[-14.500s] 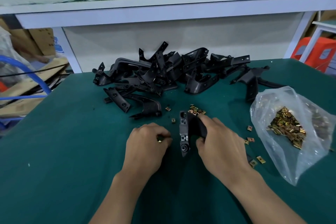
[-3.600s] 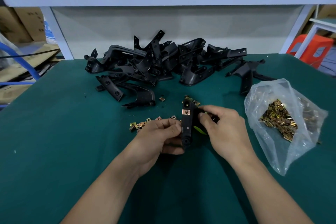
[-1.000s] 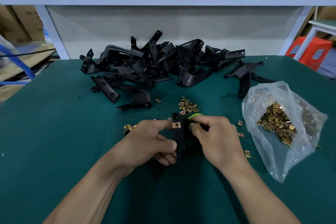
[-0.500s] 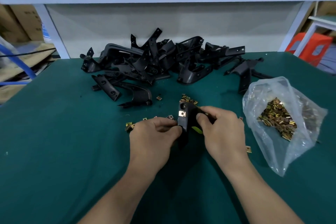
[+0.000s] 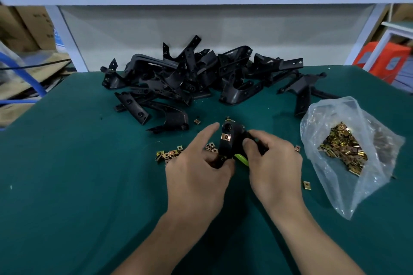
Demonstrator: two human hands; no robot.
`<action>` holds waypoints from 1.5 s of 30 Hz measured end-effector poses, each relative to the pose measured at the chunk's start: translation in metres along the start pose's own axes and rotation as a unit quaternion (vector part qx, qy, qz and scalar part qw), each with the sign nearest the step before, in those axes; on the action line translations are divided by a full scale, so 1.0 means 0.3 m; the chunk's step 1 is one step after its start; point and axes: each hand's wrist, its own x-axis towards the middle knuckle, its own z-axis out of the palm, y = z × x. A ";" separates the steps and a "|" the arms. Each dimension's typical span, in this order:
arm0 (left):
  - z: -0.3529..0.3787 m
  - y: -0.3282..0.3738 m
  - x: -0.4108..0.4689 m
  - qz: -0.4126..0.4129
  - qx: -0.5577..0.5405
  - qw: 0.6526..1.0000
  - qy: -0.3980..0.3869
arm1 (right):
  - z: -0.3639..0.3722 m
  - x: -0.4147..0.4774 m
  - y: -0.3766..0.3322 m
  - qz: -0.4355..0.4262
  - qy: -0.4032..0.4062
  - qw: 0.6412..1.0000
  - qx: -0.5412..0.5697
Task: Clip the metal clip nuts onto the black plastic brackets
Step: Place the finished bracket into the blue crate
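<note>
I see the right hand [image 5: 274, 163] with its grip curled round a black plastic bracket [image 5: 231, 144], held just above the green worktop [image 5: 89, 185] at near centre. The left hand [image 5: 196, 176] pinches its near end, forefinger straight. A copper-coloured metal clip nut [image 5: 226, 137] sits on the bracket. To its left lie loose clip nuts [image 5: 169, 154], to its right a clear plastic bag [image 5: 377, 158] of them. Print on the brown cardboard boxes [image 5: 33, 27] is too blurred to read.

Only one cam, head-worn, above the near edge of the green table [image 5: 78, 196], facing forward and down across it, left hand [image 5: 196, 176] and right hand [image 5: 274, 169] close below.
</note>
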 end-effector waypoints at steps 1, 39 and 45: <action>0.002 -0.005 -0.002 -0.001 -0.004 1.000 0.000 | 0.000 0.002 0.001 0.004 0.000 1.000 0.003; 0.187 0.398 -0.038 -0.044 -0.356 0.922 -0.146 | -0.705 -0.243 0.000 -0.016 -0.025 0.999 -0.036; 0.392 0.685 -0.327 -0.042 -0.388 0.846 -0.363 | -1.030 -0.477 0.190 0.089 0.188 0.967 0.147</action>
